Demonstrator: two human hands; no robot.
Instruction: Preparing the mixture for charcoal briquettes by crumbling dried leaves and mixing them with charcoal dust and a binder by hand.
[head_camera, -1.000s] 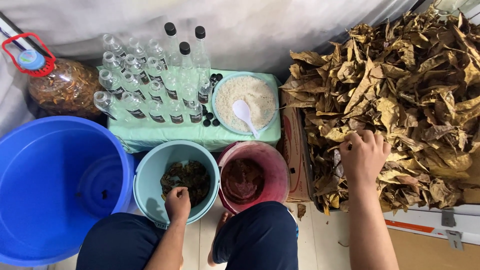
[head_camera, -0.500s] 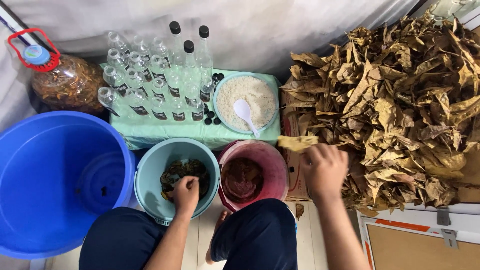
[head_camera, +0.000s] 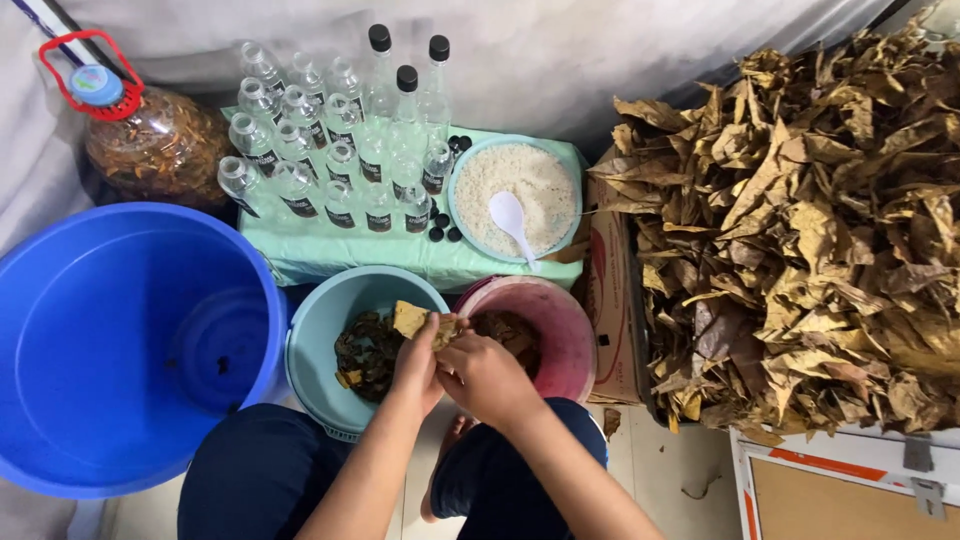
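Observation:
My left hand (head_camera: 418, 362) and my right hand (head_camera: 487, 375) meet over the gap between two small tubs, both gripping one dry tan leaf (head_camera: 412, 319). The light-blue tub (head_camera: 318, 330) below the left hand holds dark wet leaves (head_camera: 367, 350). The pink tub (head_camera: 570, 325) beside it holds brownish contents, partly hidden by my right hand. A large heap of dry brown leaves (head_camera: 800, 230) fills the right side.
A big blue bucket (head_camera: 110, 340) stands at the left. On a green-covered stand (head_camera: 330, 255) are several clear bottles (head_camera: 330, 150) and a bowl of white rice (head_camera: 515, 195) with a white spoon (head_camera: 512, 217). A large jar (head_camera: 150, 140) sits at the far left back.
My right hand left the heap of dry leaves and came left with a leaf. It now meets the left hand over the tubs, and both hold the leaf.

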